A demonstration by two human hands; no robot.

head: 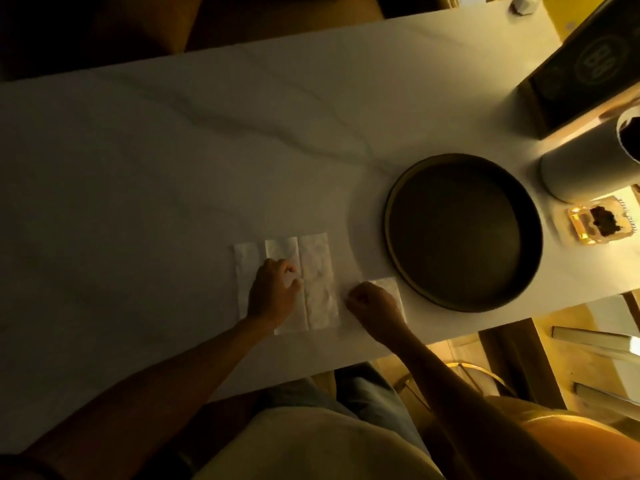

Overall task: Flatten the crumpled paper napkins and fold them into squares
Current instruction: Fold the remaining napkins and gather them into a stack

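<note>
Napkin, opened [317, 285]: near table [138, 168] front edge, creased in strips. Thin, soft, tears easily; take by corners/edges. Left hand [275, 289] fingers curled, pressing on it. Right hand [372, 303] fisted on folded napkin [389, 285], by tray [391, 216].

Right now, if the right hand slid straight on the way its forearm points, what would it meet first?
Probably the open napkin. The right hand rests on a small folded napkin and points up-left; its knuckles already sit beside the open napkin's right edge. The left hand lies further along.
</note>
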